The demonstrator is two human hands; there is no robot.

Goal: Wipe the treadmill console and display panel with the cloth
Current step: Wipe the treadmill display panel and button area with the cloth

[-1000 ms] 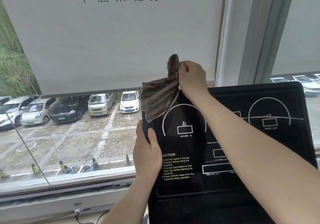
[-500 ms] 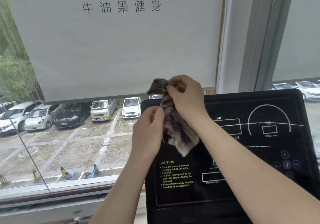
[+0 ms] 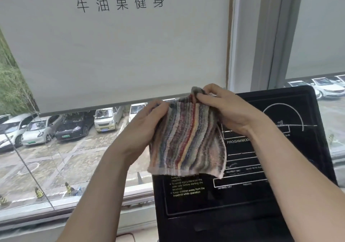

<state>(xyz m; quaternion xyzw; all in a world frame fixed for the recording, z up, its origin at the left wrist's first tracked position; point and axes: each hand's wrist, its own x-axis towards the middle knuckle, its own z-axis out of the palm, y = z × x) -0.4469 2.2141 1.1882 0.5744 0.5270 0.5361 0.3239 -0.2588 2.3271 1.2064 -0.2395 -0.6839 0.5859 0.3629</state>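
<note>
While both bare forearms are reaching forward from the bottom of the view, the left hand [image 3: 147,127] is gripping the upper left edge of a multicoloured striped terry cloth [image 3: 188,142], its thumb lying over the front of the fabric and its fingers hiding behind it. The right hand [image 3: 231,114] is curling its fingers and pinching the bunched top corner of the same cloth, a little higher than the left. Between the two hands the cloth is hanging spread out, stripes running nearly upright, its lower hem dangling loose.

It is hanging in front of the upper left part of the flat black treadmill console [image 3: 205,204], covering that area; whether it is touching the panel cannot be told. Below the hem, white caution text [image 3: 186,187] is showing, and a "PROGAM/MODE" label [image 3: 238,141] is peeking out beside the right wrist, whose forearm is crossing the panel's right half.

Behind the console a white roller blind [image 3: 121,54] bearing black Chinese characters [image 3: 120,3] is hanging halfway down a window, next to a pale grey upright window frame [image 3: 261,36]. Through the glass, parked cars [image 3: 106,120] are standing on a paved car park [image 3: 56,157], with green trees [image 3: 11,88] at the left.
</note>
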